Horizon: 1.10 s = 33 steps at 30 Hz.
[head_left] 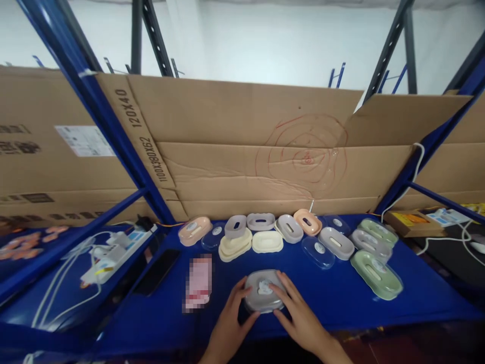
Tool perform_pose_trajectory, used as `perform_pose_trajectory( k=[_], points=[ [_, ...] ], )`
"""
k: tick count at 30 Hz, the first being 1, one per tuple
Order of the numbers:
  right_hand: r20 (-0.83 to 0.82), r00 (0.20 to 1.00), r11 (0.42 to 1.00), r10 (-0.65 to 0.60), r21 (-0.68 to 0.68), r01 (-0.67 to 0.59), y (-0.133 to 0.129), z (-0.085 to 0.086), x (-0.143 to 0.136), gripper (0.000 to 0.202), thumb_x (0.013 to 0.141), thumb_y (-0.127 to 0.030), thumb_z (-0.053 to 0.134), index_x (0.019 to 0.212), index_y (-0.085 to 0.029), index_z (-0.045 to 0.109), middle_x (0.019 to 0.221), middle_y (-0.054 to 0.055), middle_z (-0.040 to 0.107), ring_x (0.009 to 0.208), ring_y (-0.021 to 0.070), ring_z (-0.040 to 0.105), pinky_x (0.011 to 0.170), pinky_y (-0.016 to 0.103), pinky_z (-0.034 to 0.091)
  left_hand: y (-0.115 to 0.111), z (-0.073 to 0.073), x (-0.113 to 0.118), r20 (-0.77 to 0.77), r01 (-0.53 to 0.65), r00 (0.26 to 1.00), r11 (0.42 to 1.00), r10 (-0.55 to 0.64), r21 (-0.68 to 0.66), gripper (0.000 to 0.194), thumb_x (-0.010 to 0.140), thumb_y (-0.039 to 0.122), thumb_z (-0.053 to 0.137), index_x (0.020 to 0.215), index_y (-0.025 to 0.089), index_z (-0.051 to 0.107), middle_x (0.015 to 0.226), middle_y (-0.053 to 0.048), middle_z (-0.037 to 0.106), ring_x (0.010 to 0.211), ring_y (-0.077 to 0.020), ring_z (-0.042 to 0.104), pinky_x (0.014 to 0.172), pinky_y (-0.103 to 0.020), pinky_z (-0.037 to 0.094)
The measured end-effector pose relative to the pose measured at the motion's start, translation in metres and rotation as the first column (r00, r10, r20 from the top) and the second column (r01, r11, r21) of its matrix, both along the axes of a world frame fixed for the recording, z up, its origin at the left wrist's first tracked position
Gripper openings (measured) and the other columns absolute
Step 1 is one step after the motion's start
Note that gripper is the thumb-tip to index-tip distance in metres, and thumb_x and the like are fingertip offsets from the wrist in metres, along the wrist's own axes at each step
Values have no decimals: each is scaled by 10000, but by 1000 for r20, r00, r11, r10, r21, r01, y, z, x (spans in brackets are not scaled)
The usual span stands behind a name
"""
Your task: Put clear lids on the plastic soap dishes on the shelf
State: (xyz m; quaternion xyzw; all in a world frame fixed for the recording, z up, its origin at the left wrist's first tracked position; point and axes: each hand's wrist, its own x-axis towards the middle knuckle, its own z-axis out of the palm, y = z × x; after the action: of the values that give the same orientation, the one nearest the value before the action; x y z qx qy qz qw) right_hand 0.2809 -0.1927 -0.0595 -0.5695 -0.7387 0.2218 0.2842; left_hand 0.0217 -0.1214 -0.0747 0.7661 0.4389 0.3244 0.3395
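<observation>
On the blue table near its front edge lies a grey oval dish with a clear cover and a pale label [261, 287]. My left hand [235, 313] curves round its left side, thumb at the lower edge and fingers at the upper left. Round its right side is my right hand [297, 308], with a fingertip beside the label and the thumb at the lower edge. Behind the hands stand a cream oval dish [267, 242], a grey oval dish [336, 242] and a clear oval lid with a label [318, 253].
A blurred pink packet [199, 283] and a black phone [157, 272] lie to the left. Several green and grey dishes, one a green dish [377, 274], are at the right. A cardboard wall [227, 177] and blue posts bound the table [151, 323]. A power strip [117, 255] is at far left.
</observation>
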Motion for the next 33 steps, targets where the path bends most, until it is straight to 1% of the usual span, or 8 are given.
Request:
perform_pose_trajectory(
  k=[11,16,18,21,24,26,28,33],
  points=[
    [43,998,997,-33,75,30,0,5,-1,583,1096,-356,546,1658,-407,398,1795,27,242,1661,282,235,1319,520,351,6,4,0,-50,97,994,992,-94,82,486,977,292,721,1421,279,526,1641,-145,481,1518,-321,514,1233,-593,451],
    [46,999,990,3,140,-10,-1,2,-1,586,1098,-328,544,1656,-425,395,1778,20,291,1656,290,247,1308,534,374,3,5,3,-10,44,999,995,-43,92,529,899,248,813,1355,266,544,1601,-138,502,1495,-322,538,1205,-562,488],
    [43,999,990,7,137,-13,-2,-1,-1,626,1097,-339,545,1678,-441,335,1782,19,278,1653,293,256,1299,527,394,0,9,5,4,31,999,995,-31,92,513,884,242,831,1322,262,564,1573,-134,526,1479,-317,554,1198,-548,497],
    [-48,998,991,-38,126,44,-4,-6,2,781,1075,-416,589,1726,-423,158,1814,50,144,1656,324,228,1291,538,399,-3,16,4,4,1,1000,992,-2,124,503,887,277,840,1317,258,580,1549,-134,555,1459,-306,573,1198,-538,495],
    [-277,954,983,-118,104,151,-5,-8,9,840,1066,-450,598,1735,-399,93,1826,79,26,1652,356,235,1282,577,398,6,25,-5,28,-118,993,968,114,220,485,913,351,823,1318,253,575,1523,-133,582,1436,-300,587,1187,-544,493],
    [-440,887,979,-141,73,192,-4,-9,12,781,1080,-430,574,1727,-397,139,1823,97,63,1606,345,367,1251,567,449,27,32,-20,68,-233,973,924,222,304,519,891,426,845,1298,244,578,1487,-133,604,1416,-310,595,1180,-552,490],
    [-533,834,981,-140,40,190,-3,-9,15,695,1087,-414,563,1703,-392,241,1805,108,165,1520,315,507,1211,538,505,62,40,-41,108,-339,940,865,322,371,574,854,485,870,1280,224,588,1456,-139,614,1392,-318,602,1167,-542,495],
    [-468,876,994,-112,-40,105,-2,-5,19,492,1080,-424,575,1565,-388,506,1711,78,401,1442,290,588,1210,545,506,180,63,-94,133,-572,811,726,570,382,645,841,502,864,1265,143,535,1425,-164,581,1365,-312,580,1144,-479,502]
  ],
)
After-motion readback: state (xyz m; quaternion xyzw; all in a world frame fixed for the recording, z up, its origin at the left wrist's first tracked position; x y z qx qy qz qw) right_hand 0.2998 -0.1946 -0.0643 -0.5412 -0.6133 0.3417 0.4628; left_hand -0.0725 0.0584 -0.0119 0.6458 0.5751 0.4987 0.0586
